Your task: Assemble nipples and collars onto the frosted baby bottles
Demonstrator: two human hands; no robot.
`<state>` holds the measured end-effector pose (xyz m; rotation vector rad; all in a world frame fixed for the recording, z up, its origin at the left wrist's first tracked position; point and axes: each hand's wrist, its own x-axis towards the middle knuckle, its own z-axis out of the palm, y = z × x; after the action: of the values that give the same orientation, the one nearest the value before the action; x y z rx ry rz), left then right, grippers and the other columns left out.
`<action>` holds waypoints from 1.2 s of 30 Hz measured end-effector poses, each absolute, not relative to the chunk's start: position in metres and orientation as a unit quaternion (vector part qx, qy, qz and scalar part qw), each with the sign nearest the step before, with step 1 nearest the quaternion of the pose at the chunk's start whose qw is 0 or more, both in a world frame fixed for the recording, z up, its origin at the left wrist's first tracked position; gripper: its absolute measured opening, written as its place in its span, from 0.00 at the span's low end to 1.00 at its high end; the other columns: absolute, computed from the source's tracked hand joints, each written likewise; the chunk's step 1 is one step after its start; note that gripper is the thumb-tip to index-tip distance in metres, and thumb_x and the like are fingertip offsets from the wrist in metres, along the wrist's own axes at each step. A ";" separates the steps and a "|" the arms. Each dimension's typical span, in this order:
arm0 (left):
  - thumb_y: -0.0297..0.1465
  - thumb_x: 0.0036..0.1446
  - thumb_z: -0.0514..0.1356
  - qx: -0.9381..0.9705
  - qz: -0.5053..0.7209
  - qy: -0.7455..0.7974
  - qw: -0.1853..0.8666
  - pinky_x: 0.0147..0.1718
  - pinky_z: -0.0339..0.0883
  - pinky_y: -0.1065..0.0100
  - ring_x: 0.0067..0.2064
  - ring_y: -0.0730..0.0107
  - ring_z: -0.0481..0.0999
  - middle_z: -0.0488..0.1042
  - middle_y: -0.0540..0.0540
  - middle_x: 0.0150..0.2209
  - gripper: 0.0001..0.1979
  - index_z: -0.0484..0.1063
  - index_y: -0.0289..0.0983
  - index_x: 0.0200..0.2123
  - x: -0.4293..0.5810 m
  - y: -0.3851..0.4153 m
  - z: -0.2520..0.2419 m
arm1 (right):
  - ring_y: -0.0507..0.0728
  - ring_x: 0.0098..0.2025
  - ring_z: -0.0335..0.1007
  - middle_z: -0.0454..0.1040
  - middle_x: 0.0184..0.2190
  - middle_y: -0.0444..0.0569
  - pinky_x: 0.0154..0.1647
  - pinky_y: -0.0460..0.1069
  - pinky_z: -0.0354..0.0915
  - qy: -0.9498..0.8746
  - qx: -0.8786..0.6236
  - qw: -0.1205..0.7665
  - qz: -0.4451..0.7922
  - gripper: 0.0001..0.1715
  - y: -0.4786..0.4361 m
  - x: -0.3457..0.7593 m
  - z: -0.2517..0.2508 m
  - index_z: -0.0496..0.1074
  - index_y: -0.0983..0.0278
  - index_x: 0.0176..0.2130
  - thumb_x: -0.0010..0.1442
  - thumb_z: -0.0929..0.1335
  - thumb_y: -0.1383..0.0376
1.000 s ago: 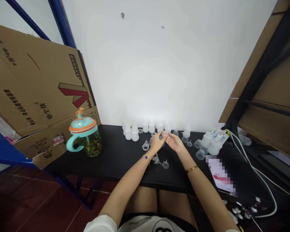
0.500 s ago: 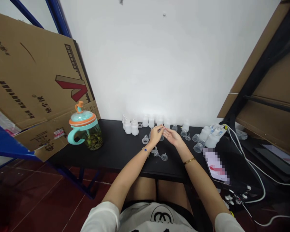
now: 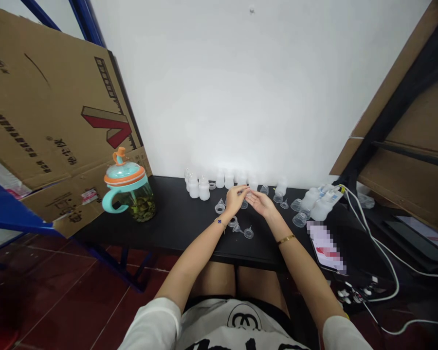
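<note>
Evidently the work stands at a fitting or checking step: both hands meet above the table (image 3: 175, 228) over one small clear part (image 3: 246, 193). The left hand (image 3: 235, 199) pinches the part between thumb and forefinger, as far as so small a thing shows. The right hand (image 3: 260, 203) lies with its fingers stretched out loose, tips just beside the part and closed on nothing.

The bottles (image 3: 203, 187) stand in a row at 11 to 12 o'clock from the hands, near them. Loose parts (image 3: 248, 233) lie at 6 o'clock, more bottles lie tipped (image 3: 316, 206) at 3 o'clock, and the jug (image 3: 128, 192) stands well apart at 9 o'clock.

I judge that the next move calls for a light, steady pinch and a second set of fingertips, since the part is tiny and see-through.

Against the picture of a second ago, the part showed plainly between the hands then; now the fingertips close over it and it is mostly hidden. The hands sit higher in view, and the things on the table lie as they did.
</note>
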<state>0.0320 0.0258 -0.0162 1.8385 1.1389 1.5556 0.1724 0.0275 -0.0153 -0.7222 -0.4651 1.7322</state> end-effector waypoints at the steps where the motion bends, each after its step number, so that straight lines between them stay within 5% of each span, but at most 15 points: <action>1: 0.31 0.62 0.64 0.674 0.568 0.413 0.232 0.53 0.72 0.60 0.52 0.60 0.79 0.82 0.44 0.48 0.08 0.83 0.41 0.42 0.032 0.025 -0.016 | 0.56 0.34 0.82 0.82 0.33 0.53 0.40 0.49 0.79 -0.200 -0.306 0.569 0.736 0.15 0.027 0.172 -0.015 0.74 0.69 0.47 0.66 0.62 0.78; 8: 0.30 0.62 0.64 0.691 0.554 0.417 0.204 0.60 0.67 0.58 0.54 0.60 0.78 0.81 0.46 0.49 0.07 0.83 0.43 0.41 0.032 0.022 -0.014 | 0.55 0.32 0.82 0.82 0.30 0.51 0.38 0.47 0.78 -0.228 -0.302 0.573 0.726 0.14 0.023 0.171 -0.015 0.75 0.68 0.46 0.66 0.64 0.78; 19: 0.33 0.63 0.61 0.643 0.590 0.409 0.267 0.49 0.72 0.64 0.45 0.62 0.81 0.83 0.45 0.44 0.11 0.82 0.39 0.44 0.026 0.029 -0.012 | 0.54 0.32 0.82 0.84 0.33 0.50 0.35 0.46 0.78 -0.352 -0.327 0.576 0.662 0.17 0.015 0.165 -0.008 0.77 0.66 0.48 0.59 0.72 0.77; 29: 0.39 0.56 0.63 0.560 0.624 0.394 0.377 0.39 0.71 0.65 0.38 0.63 0.79 0.81 0.43 0.34 0.13 0.80 0.35 0.35 0.023 0.046 -0.020 | 0.54 0.38 0.80 0.80 0.51 0.49 0.42 0.48 0.75 -0.535 -0.358 0.589 0.489 0.29 0.014 0.164 -0.007 0.81 0.61 0.45 0.41 0.79 0.72; 36: 0.41 0.50 0.66 0.509 0.617 0.368 0.474 0.32 0.69 0.69 0.32 0.68 0.75 0.77 0.47 0.29 0.14 0.78 0.35 0.30 0.024 0.048 -0.022 | 0.60 0.35 0.81 0.83 0.43 0.51 0.39 0.54 0.76 -0.599 -0.413 0.580 0.367 0.21 0.019 0.166 -0.013 0.81 0.62 0.42 0.46 0.76 0.62</action>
<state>0.0245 0.0478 -0.0217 1.2455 0.8997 1.5095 0.1658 0.0191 -0.0131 -0.9645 -1.4004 0.8579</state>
